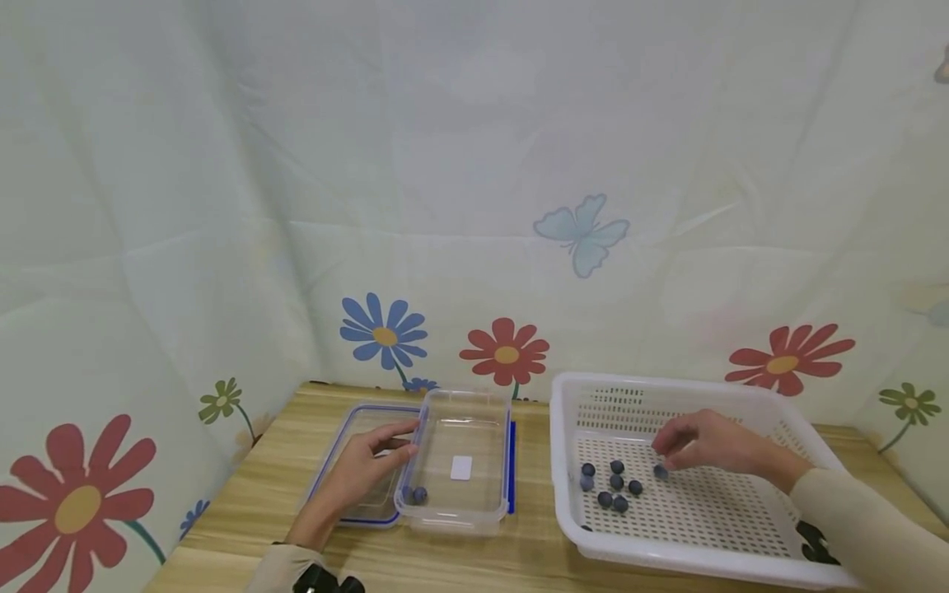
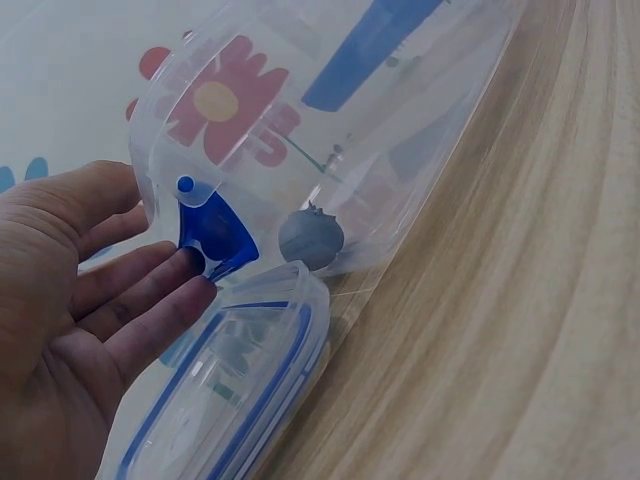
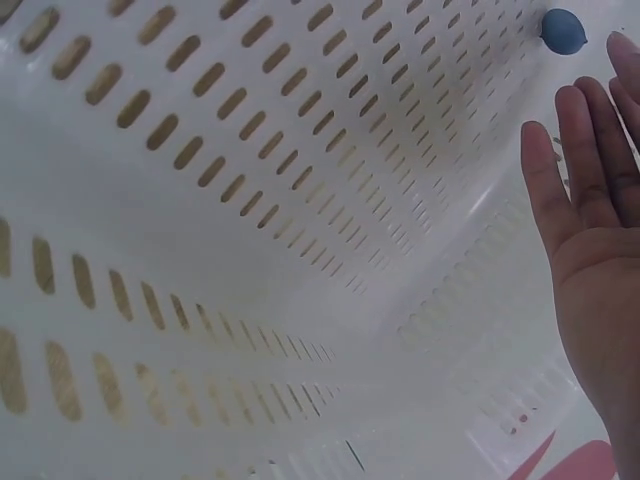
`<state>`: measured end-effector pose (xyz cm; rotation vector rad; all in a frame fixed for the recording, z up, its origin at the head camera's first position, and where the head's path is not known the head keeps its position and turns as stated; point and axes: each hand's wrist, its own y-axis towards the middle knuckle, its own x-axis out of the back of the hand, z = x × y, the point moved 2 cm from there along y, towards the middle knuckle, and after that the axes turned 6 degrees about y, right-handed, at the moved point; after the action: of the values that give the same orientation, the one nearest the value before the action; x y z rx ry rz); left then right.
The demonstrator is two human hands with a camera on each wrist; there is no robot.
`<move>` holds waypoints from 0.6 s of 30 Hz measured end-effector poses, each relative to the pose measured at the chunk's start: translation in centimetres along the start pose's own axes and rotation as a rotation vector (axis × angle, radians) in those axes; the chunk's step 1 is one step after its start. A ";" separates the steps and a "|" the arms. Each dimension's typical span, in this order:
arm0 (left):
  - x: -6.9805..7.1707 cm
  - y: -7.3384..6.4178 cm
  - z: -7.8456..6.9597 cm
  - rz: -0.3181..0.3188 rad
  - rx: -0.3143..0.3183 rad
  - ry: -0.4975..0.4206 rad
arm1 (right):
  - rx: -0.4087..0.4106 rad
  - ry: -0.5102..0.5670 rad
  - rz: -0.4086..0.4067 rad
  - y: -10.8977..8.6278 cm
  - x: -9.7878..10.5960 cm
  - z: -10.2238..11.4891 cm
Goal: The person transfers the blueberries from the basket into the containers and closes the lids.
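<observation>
My left hand [image 1: 363,468] touches the left side of a clear plastic food container [image 1: 485,445]. In the left wrist view its fairly straight fingers lie against a blue latch [image 2: 215,235] by the container's corner. A blueberry [image 2: 311,238] shows through the clear wall, and the head view has blueberries [image 1: 420,495] in the near left corner. Inside a white perforated basket [image 1: 712,556], my right hand [image 1: 708,441] reaches over a lone blueberry [image 1: 661,472]. The right wrist view shows that blueberry [image 3: 563,32] just off the extended fingertips. Several more blueberries [image 1: 605,499] lie left of it.
A clear lid with a blue seal [image 1: 363,519] lies flat under and left of the container. Another blue latch [image 1: 511,469] hangs along the container's right side. Behind the wooden table [image 1: 526,552] hangs a flower-printed curtain [image 1: 474,165].
</observation>
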<state>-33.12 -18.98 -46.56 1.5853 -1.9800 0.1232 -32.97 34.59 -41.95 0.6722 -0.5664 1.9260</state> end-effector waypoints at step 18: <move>0.1 0.0 0.1 0.005 0.012 0.015 | -0.025 -0.084 0.029 0.5 -0.8 -0.5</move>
<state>-33.20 -19.08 -46.58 1.5824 -1.9753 0.1493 -33.20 34.17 -42.90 0.7349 -0.6544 1.9218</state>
